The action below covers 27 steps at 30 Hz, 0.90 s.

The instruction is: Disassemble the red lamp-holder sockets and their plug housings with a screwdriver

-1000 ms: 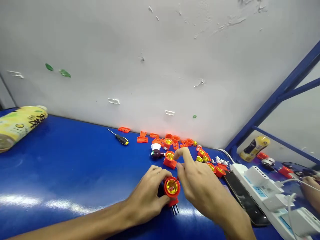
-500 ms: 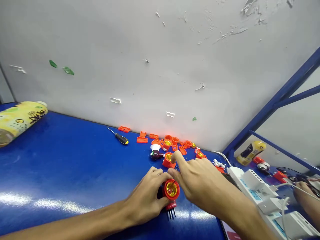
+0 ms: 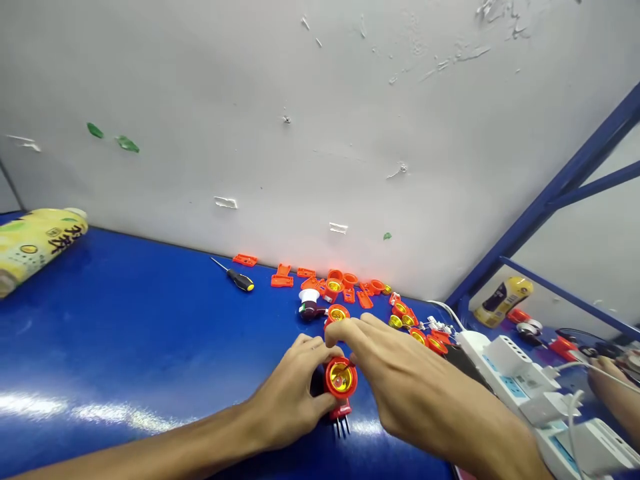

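Note:
My left hand is closed around an orange lamp socket with a brass inside, holding it on the blue table. Metal prongs stick out below the socket. My right hand reaches in from the right with its fingers stretched out. Its index fingertip lies over the top rim of the held socket, just in front of a second orange socket. Nothing shows in the right hand.
A pile of orange parts and brass-lined sockets lies by the wall, with a screwdriver to its left. A yellow bottle lies far left. White power strips and another person's hand are on the right.
My right hand has moved left and down from the far socket, and its fingers now stretch over the held socket. The left hand keeps its grip.

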Each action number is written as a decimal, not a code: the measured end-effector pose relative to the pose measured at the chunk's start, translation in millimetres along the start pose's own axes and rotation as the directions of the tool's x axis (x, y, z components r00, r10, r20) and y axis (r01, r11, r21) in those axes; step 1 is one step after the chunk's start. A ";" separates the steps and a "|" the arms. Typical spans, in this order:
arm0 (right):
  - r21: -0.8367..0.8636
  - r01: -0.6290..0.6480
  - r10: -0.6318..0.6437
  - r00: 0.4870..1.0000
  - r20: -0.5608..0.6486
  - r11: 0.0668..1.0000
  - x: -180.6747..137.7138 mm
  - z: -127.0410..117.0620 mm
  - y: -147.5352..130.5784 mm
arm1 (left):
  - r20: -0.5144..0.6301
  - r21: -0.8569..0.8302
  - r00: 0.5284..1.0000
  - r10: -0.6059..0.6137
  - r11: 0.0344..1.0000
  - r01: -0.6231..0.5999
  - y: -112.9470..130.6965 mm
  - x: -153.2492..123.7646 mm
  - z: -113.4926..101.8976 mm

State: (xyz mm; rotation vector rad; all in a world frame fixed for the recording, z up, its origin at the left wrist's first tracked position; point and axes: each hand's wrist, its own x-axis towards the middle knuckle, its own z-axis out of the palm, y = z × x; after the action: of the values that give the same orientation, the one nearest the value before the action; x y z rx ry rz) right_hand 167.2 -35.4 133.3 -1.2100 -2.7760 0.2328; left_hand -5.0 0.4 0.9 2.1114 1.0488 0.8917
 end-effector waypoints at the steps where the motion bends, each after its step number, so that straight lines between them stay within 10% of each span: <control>1: -0.002 -0.004 0.004 1.000 0.022 1.000 0.0 -3.0 0.1 | 0.011 -0.002 1.000 0.006 1.000 -0.006 0.1 -0.2 -0.2; 15: -0.533 -0.141 0.054 0.983 -0.175 0.835 0.7 25.9 13.8 | 0.097 0.006 0.995 0.038 0.999 -0.038 3.6 -0.3 -0.6; 27: -0.300 0.116 -0.152 0.983 -0.099 0.947 -9.0 4.2 13.2 | 0.072 0.001 0.996 0.050 0.999 -0.050 1.9 -0.2 -0.1</control>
State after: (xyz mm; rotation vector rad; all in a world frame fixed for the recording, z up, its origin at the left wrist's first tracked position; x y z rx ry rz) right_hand 182.1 -33.6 126.4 -1.0393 -2.8397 -0.2655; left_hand -4.4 -0.7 2.4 2.1644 0.9653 0.8322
